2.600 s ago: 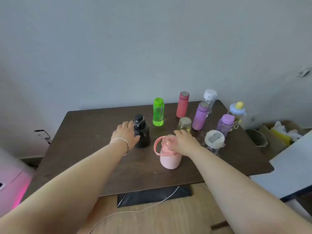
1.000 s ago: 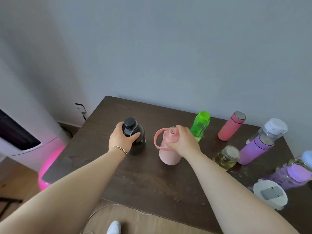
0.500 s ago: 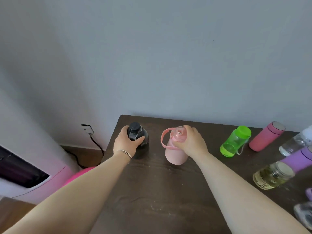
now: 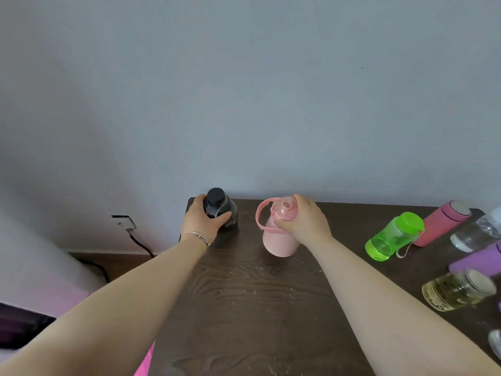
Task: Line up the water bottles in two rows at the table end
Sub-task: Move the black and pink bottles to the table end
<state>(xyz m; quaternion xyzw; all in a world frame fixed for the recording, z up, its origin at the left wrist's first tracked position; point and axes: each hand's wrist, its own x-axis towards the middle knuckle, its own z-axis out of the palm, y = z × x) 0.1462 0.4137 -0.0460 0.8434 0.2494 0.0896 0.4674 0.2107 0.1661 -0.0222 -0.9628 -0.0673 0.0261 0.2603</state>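
Note:
My left hand [image 4: 202, 221] is wrapped around the neck of a black bottle [image 4: 226, 218] standing at the far left corner of the dark wooden table [image 4: 244, 308]. To its right, my right hand [image 4: 303, 221] grips the top of a pale pink bottle [image 4: 279, 240] with a loop handle, upright by the back edge. Further right stand a green bottle [image 4: 393, 236], a red-pink flask [image 4: 444, 222], a clear bottle [image 4: 477, 234], a purple flask [image 4: 477, 261] and a glass jar [image 4: 458, 290] of yellowish liquid.
The wall runs right behind the table's back edge. Left of the table, a wall socket [image 4: 123, 221] with a black cable hangs near the floor, and a white appliance [image 4: 35, 289] with pink glow stands below. A white lid [image 4: 494, 341] shows at the right border.
Both hands have carried the black and pink bottles leftward and toward the wall, to the table's far left end. The view swung left, pushing the other bottles to the right border.

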